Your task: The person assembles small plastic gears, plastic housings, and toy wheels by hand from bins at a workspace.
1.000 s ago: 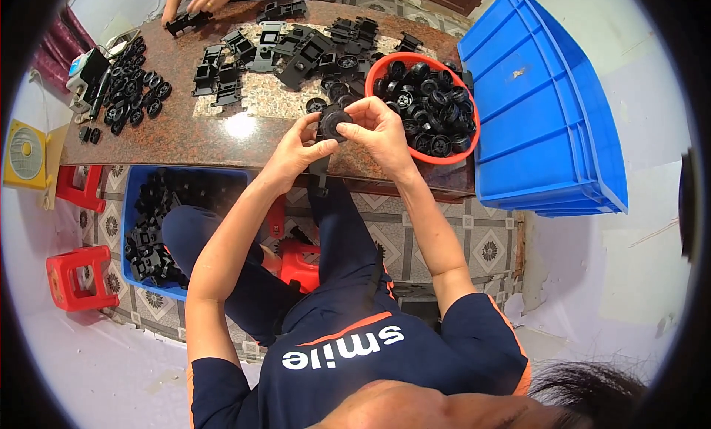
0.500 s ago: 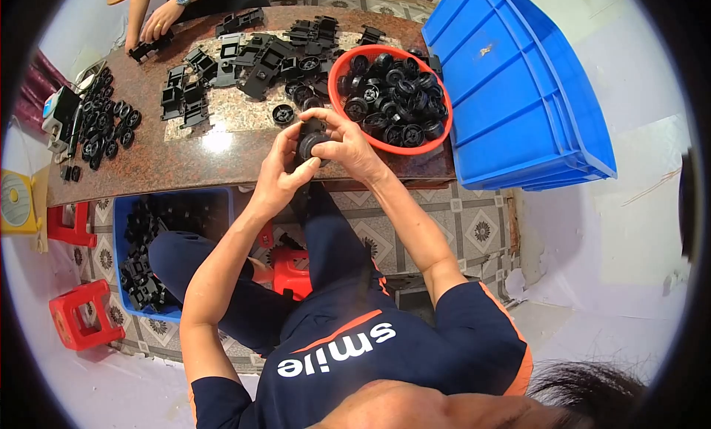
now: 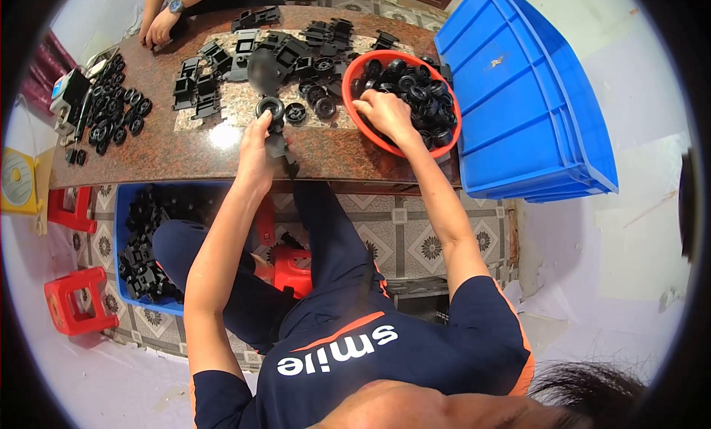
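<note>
My left hand (image 3: 256, 153), at the table's near edge, is closed on a black plastic chassis piece (image 3: 280, 149) with a wheel (image 3: 269, 108) at its far end. My right hand (image 3: 388, 116) reaches over the left rim of a red basket (image 3: 458, 118) heaped with black wheels (image 3: 426, 103). Its fingers are curled down; what they grip, if anything, is hidden. Just beyond my left hand, a dark round shape (image 3: 263, 70) is blurred. Loose wheels (image 3: 295, 113) lie between my hands.
Black chassis pieces (image 3: 196, 88) cover the table's middle, and small wheels (image 3: 118, 118) its left end. A large blue crate (image 3: 518, 95) stands at right. Another person's hands (image 3: 159, 29) rest at the far left. Below are a blue bin (image 3: 122, 244) of parts and red stools (image 3: 78, 299).
My right hand has left the piece and moved right to the basket. My left hand keeps the piece, slightly nearer and left. The other person's hands no longer hold a black part.
</note>
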Demonstrator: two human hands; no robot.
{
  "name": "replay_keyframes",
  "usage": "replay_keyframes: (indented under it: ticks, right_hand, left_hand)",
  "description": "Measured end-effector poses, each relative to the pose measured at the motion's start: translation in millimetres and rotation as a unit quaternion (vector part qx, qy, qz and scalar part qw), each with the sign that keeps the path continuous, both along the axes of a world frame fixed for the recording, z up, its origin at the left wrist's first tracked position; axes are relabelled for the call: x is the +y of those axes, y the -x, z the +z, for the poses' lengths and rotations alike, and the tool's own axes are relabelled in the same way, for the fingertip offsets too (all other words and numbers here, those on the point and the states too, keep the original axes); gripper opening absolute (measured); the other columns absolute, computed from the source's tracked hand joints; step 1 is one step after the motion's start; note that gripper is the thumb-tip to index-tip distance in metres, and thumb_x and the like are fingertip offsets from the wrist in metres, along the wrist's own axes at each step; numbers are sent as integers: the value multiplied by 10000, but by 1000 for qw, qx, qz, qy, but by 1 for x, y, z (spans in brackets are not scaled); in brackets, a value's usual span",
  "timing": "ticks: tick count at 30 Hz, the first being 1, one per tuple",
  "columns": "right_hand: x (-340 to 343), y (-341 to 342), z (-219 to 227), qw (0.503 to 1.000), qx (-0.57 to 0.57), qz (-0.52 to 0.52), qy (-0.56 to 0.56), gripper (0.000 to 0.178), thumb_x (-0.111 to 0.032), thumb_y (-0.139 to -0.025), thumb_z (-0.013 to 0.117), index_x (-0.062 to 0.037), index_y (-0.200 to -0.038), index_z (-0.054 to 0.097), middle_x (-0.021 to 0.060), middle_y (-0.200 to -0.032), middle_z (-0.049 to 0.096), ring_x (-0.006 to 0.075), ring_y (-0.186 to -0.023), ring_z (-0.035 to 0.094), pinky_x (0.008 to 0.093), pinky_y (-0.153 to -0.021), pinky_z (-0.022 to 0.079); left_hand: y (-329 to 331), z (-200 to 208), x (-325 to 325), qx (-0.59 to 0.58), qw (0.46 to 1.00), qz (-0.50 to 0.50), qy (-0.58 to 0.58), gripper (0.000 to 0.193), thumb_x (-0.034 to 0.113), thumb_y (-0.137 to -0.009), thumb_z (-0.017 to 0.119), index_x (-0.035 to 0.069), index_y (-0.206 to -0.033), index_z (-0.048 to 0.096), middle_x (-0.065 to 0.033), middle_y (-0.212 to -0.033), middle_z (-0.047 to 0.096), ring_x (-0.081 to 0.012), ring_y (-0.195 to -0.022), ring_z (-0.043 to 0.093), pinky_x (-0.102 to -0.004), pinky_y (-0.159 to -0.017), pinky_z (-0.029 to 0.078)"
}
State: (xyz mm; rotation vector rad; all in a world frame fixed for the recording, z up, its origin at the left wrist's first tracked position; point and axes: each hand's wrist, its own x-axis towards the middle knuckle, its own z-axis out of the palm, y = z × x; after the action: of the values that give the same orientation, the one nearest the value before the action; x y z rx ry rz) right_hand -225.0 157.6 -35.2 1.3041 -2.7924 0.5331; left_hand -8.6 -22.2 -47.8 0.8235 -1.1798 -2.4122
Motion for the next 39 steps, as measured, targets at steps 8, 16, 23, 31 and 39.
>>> replay_keyframes:
  ticks: [8, 16, 23, 31, 39]
  right_hand:
    - [3, -20, 20, 991, 14, -129, -21, 355, -392, -785, 687, -53, -890, 663, 170, -851, 703, 348, -819, 690, 465, -718, 535]
    - [15, 0, 3, 998, -48, -23, 16, 319, -168, -773, 721, -68, -1072, 675, 163, -1034, 680, 352, -961, 652, 436, -842, 508]
    - [9, -59, 40, 835, -401, 101, 363, 247, -83, -906, 650, 19, -1132, 649, 53, -1036, 689, 117, -924, 640, 271, -792, 524]
    - [-19, -110, 47, 784, -522, 173, 289, 294, -113, -917, 656, 31, -1173, 644, 54, -1027, 675, 100, -885, 626, 244, -760, 525]
    - [-26, -113, 36, 783, -550, 157, 244, 286, -105, -916, 660, 42, -1160, 634, 66, -1014, 677, 105, -891, 642, 257, -774, 548]
  left_hand:
    - [1, 5, 3, 33, 998, 52, 23, 416, 432, -901, 639, 118, -1150, 526, -32, -997, 562, -193, -852, 636, -349, -685, 515]
    - [-2, 13, 6, 32, 998, 50, 34, 416, 421, -904, 642, 132, -1179, 525, -23, -977, 555, -182, -835, 641, -336, -694, 518]
    - [3, 16, 9, 45, 998, 47, 2, 394, 386, -906, 650, 117, -1170, 533, -26, -953, 565, -199, -812, 648, -327, -704, 528]
    - [2, 24, 15, 63, 996, 51, 34, 433, 377, -908, 652, 103, -1214, 514, -31, -1008, 577, -141, -916, 608, -293, -757, 527]
    - [0, 19, 9, 83, 994, 34, 55, 650, 335, -878, 707, 23, -1362, 406, -91, -1122, 585, -145, -971, 605, -278, -818, 515]
